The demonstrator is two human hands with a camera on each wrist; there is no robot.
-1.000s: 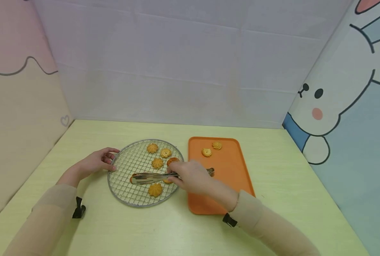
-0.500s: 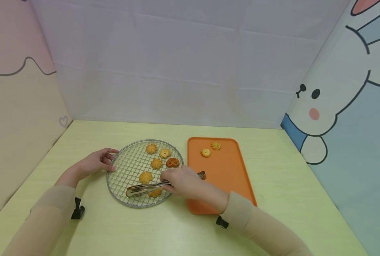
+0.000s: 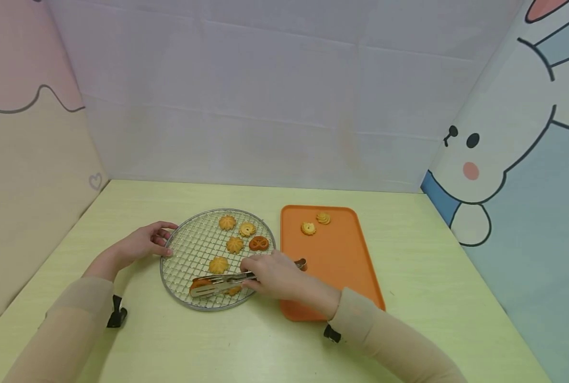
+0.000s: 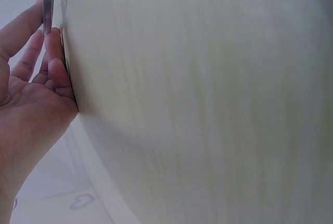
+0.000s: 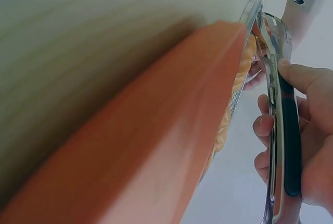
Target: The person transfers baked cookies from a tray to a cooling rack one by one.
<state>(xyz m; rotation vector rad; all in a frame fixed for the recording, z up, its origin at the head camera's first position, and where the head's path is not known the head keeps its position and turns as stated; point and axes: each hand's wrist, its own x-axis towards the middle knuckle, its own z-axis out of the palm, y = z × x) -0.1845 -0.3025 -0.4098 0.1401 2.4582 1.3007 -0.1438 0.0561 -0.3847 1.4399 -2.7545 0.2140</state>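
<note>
In the head view my right hand [image 3: 272, 274] grips metal tongs [image 3: 224, 281] over the front of a round wire rack [image 3: 183, 255]. The tong tips straddle a brown-orange cookie [image 3: 200, 285]; whether they squeeze it I cannot tell. Dark handle grips on the tongs [image 5: 289, 130] lie against my palm in the right wrist view. My left hand [image 3: 147, 244] rests at the rack's left rim, thumb and fingertips touching it. Several golden cookies lie on the rack, among them a flower-shaped one [image 3: 219, 265] beside the tongs and one [image 3: 233, 291] partly behind them. A brown pretzel cookie [image 3: 258, 243] sits near the right edge.
An orange tray [image 3: 334, 255] stands just right of the rack, partly under my right forearm. Near its far end lie a round cookie [image 3: 308, 228] and a swirled cookie [image 3: 323, 218]. Pale wooden tabletop [image 3: 423, 298] surrounds both, with walls at the back and sides.
My right hand and the tongs have moved a little left and toward me, from the flower-shaped cookie to the brown-orange one. The tong arms have spread slightly. My left hand stays put.
</note>
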